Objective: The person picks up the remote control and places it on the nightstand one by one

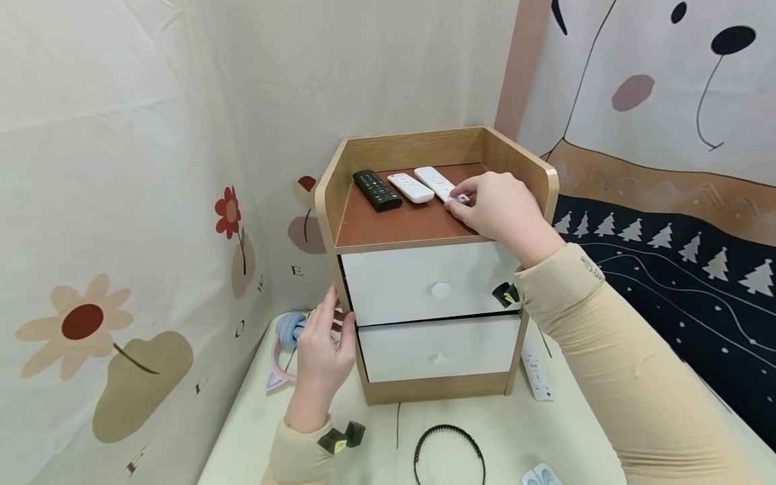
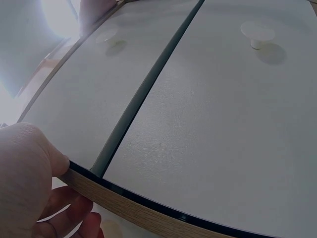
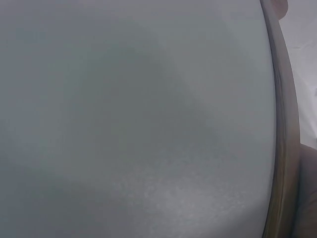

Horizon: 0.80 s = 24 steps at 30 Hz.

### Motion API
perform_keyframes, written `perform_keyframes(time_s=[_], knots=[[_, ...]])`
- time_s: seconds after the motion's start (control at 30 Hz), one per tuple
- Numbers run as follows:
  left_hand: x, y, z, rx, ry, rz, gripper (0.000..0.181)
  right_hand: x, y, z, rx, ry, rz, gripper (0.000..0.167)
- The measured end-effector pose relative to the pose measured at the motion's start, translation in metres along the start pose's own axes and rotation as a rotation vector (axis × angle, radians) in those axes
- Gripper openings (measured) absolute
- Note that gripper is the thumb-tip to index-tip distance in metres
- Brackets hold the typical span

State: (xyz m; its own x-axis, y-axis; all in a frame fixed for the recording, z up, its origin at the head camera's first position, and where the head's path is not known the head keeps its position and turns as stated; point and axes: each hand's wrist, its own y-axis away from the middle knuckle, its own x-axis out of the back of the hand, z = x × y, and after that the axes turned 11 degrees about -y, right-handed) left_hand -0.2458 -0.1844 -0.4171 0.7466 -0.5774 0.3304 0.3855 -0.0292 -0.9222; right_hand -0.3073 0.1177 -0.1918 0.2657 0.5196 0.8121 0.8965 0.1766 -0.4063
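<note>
A small wooden cabinet (image 1: 436, 387) with two white drawers stands on the table. On its brown top lie a black remote control (image 1: 377, 190), a short white remote control (image 1: 411, 188) and a longer white remote control (image 1: 433, 180). My right hand (image 1: 500, 209) pinches the near end of the longer white one; its fingers partly cover that end. My left hand (image 1: 324, 343) rests against the cabinet's left side. In the left wrist view the thumb (image 2: 58, 161) touches the wooden front edge, with the other fingers along the outer side. The right wrist view shows mostly a blurred white drawer front (image 3: 148, 109).
Left of the cabinet lie a bundled blue cable (image 1: 289, 329) and a pink band (image 1: 280, 367). A white power strip (image 1: 536, 370) is at the right. In front lie a black hair hoop (image 1: 448, 427) and a light blue item (image 1: 541, 475). A raised wooden rim (image 1: 418, 149) bounds the top.
</note>
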Motion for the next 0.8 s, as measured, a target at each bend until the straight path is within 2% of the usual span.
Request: perform_keyframes(time_s=[0.4,0.8], knots=[[0.0006,-0.0006,-0.0002,-0.005,-0.011,0.003,0.059,0.0024,-0.0016,-0.0011,-0.021,0.064,-0.060,0.041],[0.0000,-0.0007,0.0003,0.007,-0.015,-0.011,0.060,0.0009,0.0027,0.0002,-0.002,0.014,-0.032,0.042]])
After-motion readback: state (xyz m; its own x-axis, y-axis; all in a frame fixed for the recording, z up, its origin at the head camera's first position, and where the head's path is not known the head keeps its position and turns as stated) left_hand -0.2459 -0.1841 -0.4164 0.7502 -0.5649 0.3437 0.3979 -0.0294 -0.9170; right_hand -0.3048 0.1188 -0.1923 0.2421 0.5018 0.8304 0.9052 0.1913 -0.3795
